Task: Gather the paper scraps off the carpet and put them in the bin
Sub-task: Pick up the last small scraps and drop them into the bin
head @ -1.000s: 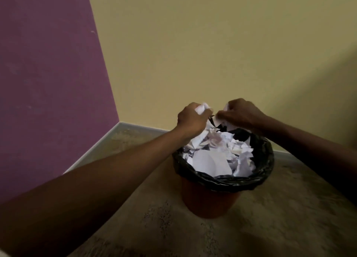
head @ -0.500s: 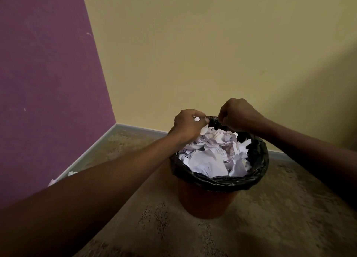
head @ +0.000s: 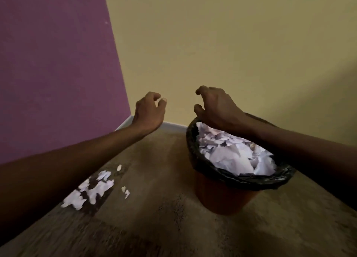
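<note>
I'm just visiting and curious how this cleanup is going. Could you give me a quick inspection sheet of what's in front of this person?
Surface: brown patterned carpet.
Job's things: orange bin with a black liner, heaped with paper; paper scraps lie on the carpet to its left, by the purple wall.
Clutter: nothing seen.
Hands: left hand and right hand hang in the air, fingers loosely curled, holding nothing; the right is above the bin's far rim.
Cables: nothing seen.
Surroundings: purple wall, yellow wall, pale skirting board.
</note>
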Available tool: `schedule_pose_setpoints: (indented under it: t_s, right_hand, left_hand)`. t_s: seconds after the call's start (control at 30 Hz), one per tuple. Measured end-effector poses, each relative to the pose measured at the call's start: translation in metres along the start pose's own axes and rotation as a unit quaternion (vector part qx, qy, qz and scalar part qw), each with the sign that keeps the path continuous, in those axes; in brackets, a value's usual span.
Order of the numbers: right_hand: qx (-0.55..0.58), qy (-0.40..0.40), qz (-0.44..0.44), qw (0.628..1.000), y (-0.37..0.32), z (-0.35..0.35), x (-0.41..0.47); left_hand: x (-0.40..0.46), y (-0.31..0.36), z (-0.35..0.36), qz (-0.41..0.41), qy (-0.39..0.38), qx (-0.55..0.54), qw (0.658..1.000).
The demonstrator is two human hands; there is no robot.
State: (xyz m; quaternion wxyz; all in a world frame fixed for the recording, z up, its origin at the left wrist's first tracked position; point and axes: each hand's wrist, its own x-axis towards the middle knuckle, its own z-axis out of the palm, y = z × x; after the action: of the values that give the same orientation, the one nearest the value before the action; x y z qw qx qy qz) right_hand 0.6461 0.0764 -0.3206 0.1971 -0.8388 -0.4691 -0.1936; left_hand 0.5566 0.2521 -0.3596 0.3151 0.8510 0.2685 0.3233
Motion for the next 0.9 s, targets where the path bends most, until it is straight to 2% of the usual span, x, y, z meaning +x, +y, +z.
schedule_pose_setpoints:
  t_s: [0.27,0.47,0.7,0.9]
  right_hand:
    - [0.076,-0.063,-0.067,0.993,-0.086,0.08,0.01]
    - [0.106,-0.166,-0.087,0.977,-0.121,0.162,-0.013]
    - [0.132,-0.267,-0.067,0.952,-0.141,0.259,-0.023]
    - [0.171,-0.296,-0.062,0.938,-0.154,0.335,-0.012]
  left_hand:
    - [-0.008,-0.151,-0.064,-0.046,-0.023,0.138,0.989]
    - [-0.032,-0.263,-0.08,-0.084,-0.124,0.196,0.969]
    - [-0.098,-0.369,-0.077,-0.128,-0.173,0.169,0.962]
    - [-0.129,-0.391,-0.06,-0.12,-0.132,0.269,0.946]
